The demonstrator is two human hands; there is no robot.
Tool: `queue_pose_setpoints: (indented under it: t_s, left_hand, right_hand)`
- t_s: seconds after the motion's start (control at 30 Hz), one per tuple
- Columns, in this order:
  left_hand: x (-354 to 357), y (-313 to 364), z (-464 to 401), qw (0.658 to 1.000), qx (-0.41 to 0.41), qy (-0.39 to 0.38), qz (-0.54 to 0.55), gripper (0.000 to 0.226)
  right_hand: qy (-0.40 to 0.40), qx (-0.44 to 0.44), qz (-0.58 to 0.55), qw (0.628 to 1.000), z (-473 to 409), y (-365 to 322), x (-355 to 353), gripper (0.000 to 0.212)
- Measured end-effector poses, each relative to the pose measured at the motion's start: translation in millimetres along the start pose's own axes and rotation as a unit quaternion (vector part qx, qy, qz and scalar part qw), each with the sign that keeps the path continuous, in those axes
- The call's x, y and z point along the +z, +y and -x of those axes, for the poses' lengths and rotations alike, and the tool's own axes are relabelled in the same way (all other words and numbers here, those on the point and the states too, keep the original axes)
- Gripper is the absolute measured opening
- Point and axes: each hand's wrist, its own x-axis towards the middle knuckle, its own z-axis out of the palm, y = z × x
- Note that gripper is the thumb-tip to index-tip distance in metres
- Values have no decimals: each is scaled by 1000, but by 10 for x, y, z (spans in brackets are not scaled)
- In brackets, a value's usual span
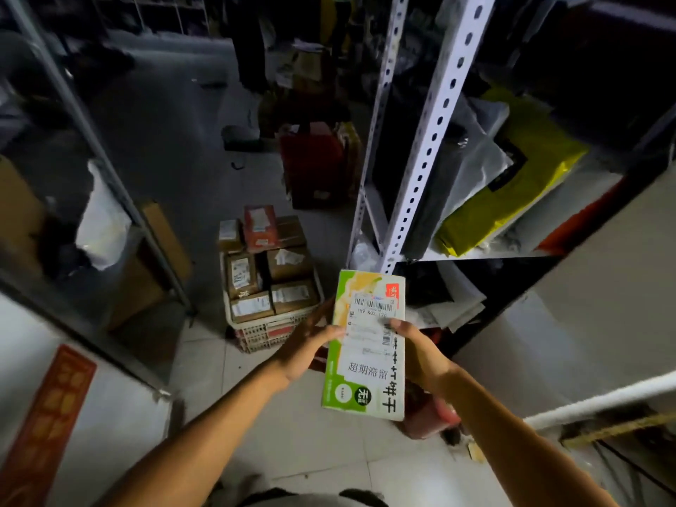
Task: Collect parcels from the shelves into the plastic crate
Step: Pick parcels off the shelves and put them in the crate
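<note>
I hold a flat green and white parcel box (365, 378) with a shipping label in front of me, above the floor. My left hand (311, 345) grips its left edge with the thumb on top. My right hand (417, 351) grips its right edge, thumb on the label. Beyond the box, the white plastic crate (270, 333) stands on the tiled floor. It is piled with several brown cardboard parcels (289, 294) and a red one (259, 226) on top.
A white perforated shelf upright (428, 140) rises at right, with yellow (512, 177) and grey bags on the shelf beside it. A dark metal rack (120, 199) with boxes stands at left. A red bag (314, 162) sits on the floor behind the crate.
</note>
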Motion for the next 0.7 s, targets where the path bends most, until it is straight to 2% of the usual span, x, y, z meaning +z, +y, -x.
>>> queue_pose_setpoints:
  t_s: [0.13,0.3,0.57,0.7]
  left_hand:
    - [-507,-80,8,999,-27,21,-4,60]
    - [-1006,-111,-29,998,-39,37,11,43]
    - [-1533,-298,-419,994,-63,79,46,68]
    - [-1833,-398,-859,987,-106,102,68,63]
  right_hand:
    - [-6,-6,8,1000,-367,-23,371,100]
    - [-14,7,31,999,-801,-46,710,99]
    - [-39,48,29,998,-1479,-219,942,96]
    - [-47,73,27,996,-2019,-366,970,105]
